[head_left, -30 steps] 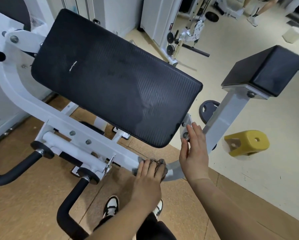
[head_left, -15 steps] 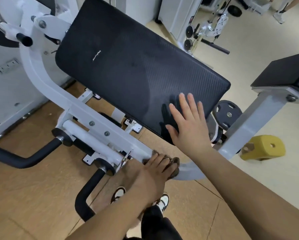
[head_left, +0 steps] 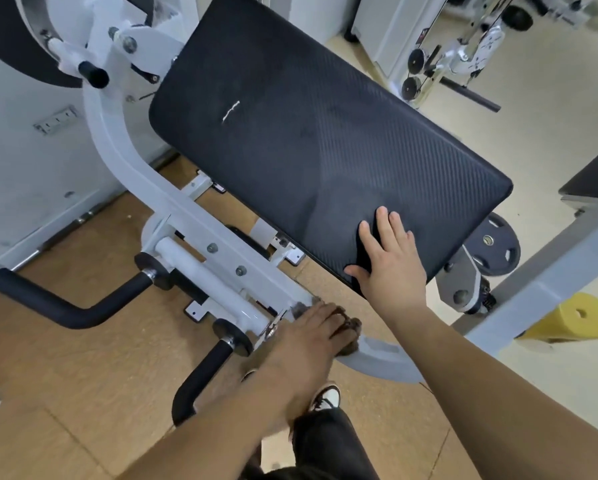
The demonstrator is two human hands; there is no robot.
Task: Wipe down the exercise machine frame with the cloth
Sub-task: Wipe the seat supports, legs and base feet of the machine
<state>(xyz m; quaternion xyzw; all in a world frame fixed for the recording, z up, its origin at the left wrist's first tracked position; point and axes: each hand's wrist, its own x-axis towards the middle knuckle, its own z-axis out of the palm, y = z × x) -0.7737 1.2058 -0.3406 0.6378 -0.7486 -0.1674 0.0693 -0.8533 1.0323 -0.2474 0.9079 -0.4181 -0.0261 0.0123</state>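
The exercise machine has a white curved frame that runs down from the upper left under a large black pad. My left hand presses a dark brown cloth onto the lower end of the frame; most of the cloth is hidden under my fingers. My right hand lies flat with spread fingers on the near corner of the black pad.
Two black foam handles stick out of the frame at lower left. A weight plate and a yellow stool are on the floor at right. My shoe is below the frame. More machines stand at the back.
My right hand left the frame bracket and now rests flat on the black pad. My left hand with the cloth has shifted slightly left along the frame. The view moved closer.
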